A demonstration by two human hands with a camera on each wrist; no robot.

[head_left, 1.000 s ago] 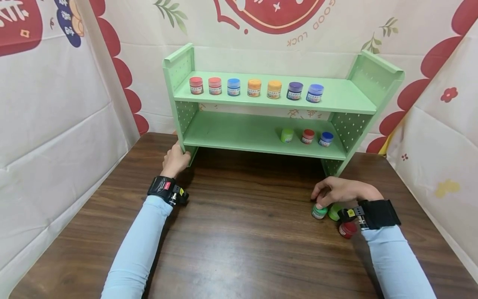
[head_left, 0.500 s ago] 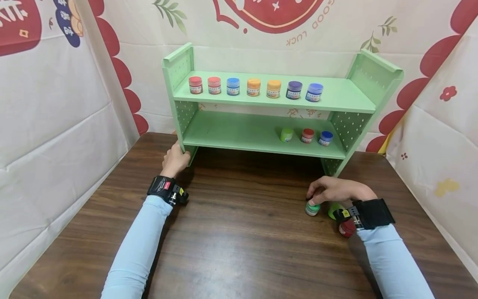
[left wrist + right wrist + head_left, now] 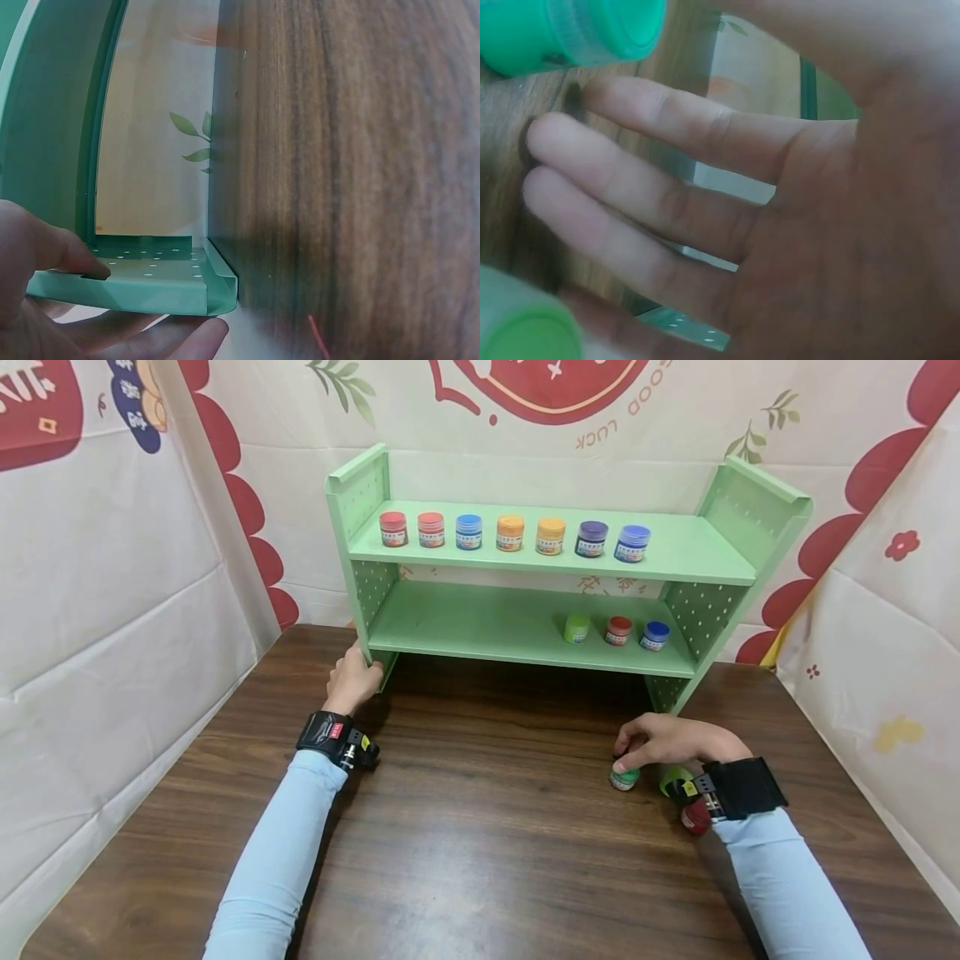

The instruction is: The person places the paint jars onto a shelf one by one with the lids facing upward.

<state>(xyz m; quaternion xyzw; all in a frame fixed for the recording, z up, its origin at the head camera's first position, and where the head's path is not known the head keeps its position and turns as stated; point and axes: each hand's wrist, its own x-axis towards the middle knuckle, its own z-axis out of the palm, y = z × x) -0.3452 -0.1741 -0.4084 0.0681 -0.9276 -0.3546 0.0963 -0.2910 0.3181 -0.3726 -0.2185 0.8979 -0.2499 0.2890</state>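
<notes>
From my station, head view: printed white cloth (image 3: 127, 610) hangs behind and to both sides. Brown wood-grain table (image 3: 480, 868) below it. Pale green shelf unit (image 3: 480, 618) at the table's far side, two levels. Arms in light blue sleeves (image 3: 262, 868), a black strap (image 3: 327, 735) on each wrist.

Right hand (image 3: 686, 739): over the table, in front of the shelf's right end. I read the fingers as extended, with the thumb touching the lid of the green-lidded jar; in the right wrist view I cannot make out the index finger meeting it. Left hand (image 3: 352, 681): grasping the lower front edge of the shelf's left side panel, thumb on one face, fingers on the other.

Jars: seven in a row on the upper level (image 3: 509, 533); lime (image 3: 577, 628), red (image 3: 618, 631) and blue (image 3: 655, 636) on the lower level, toward the right. Green-lidded jar (image 3: 623, 779) upright on the table under my watched thumb. Just right of it, a lime jar (image 3: 674, 777) and a dark red jar (image 3: 696, 817), both partly hidden by the wrist gear.
</notes>
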